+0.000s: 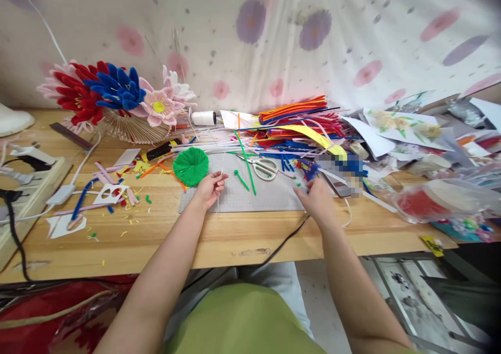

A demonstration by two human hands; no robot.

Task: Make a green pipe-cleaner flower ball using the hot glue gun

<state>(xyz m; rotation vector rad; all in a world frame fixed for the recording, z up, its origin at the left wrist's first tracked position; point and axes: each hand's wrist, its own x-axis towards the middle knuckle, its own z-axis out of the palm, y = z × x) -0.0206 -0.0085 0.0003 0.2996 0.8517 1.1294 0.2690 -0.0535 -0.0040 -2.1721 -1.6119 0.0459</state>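
Note:
My left hand [212,188] is closed in a pinch on a thin pale strand, thread or wire, that shows above and below the fingers. Just behind it lies a round green fuzzy disc [191,167]. My right hand [318,200] is at a blue glue gun [308,169], its fingers around the handle, which is mostly hidden. A white glue stick [332,175] juts out to the gun's right. Between my hands, on a grey mat [270,202], are scissors [264,169], a short green piece with a rounded end [241,180] and a long green pipe cleaner [246,162].
Bundles of coloured pipe cleaners [293,109] lie along the back, beside a white thread spool [203,118]. Fuzzy flowers [120,87] stand back left. Scraps [129,208] and a power strip [35,203] occupy the left. Plastic-wrapped items [430,200] crowd the right. A black cord [287,237] crosses the front edge.

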